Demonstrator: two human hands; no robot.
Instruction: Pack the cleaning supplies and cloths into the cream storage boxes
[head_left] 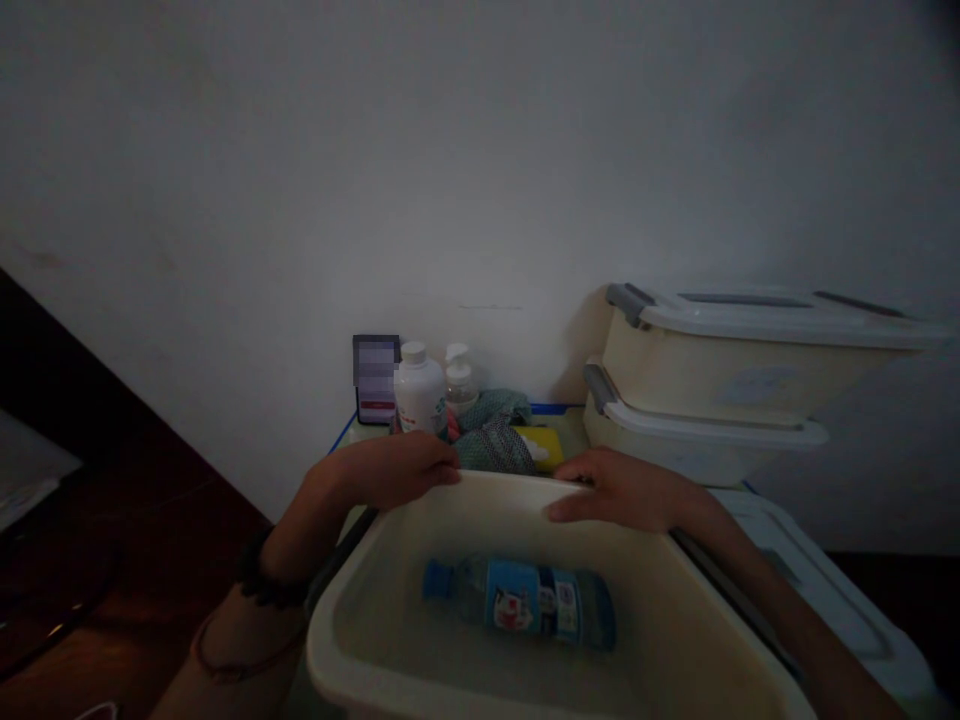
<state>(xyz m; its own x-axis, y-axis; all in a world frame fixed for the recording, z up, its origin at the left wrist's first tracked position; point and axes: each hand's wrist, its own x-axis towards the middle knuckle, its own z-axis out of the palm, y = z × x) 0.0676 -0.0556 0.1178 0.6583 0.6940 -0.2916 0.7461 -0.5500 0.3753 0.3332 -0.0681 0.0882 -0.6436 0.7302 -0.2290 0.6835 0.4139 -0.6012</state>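
A plain grey wall [480, 180] rises behind the far edge of the worktop [574, 428]. The left hand [394, 468] and right hand [626, 490] have fingers grasping the far rim of a cream plastic tub [491, 490]; inside lies a blue-capped clear plastic bottle [525, 600].

Tub [495, 510] cut off below; phone screen [376, 372] blurred

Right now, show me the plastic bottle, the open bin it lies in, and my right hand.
Plastic bottle [534, 602], head view: on its label.
Open bin [491, 512], head view: on its far inner wall.
Right hand [624, 488], head view: on the back of the hand.
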